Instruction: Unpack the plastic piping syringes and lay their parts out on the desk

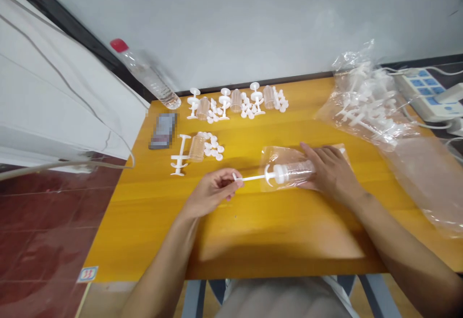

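Note:
In the head view, a plastic syringe (282,173) with a clear barrel and white collar lies over the table, partly inside a clear plastic bag (269,154). My left hand (215,190) pinches the outer end of its thin white plunger rod (255,178), which sticks out of the bag to the left. My right hand (331,171) closes over the bag around the far end of the barrel, which it hides. Left of my hands lies a white plunger (180,156), beside a clear barrel (197,147) and several small white round pieces (213,146).
Three similar sets with clear barrels (236,101) line the back of the wooden table (152,231). A red-capped bottle (152,79) and a phone (163,131) are at left. At right lie a bag of white parts (372,101), a power strip (430,91) and flat plastic film (427,178).

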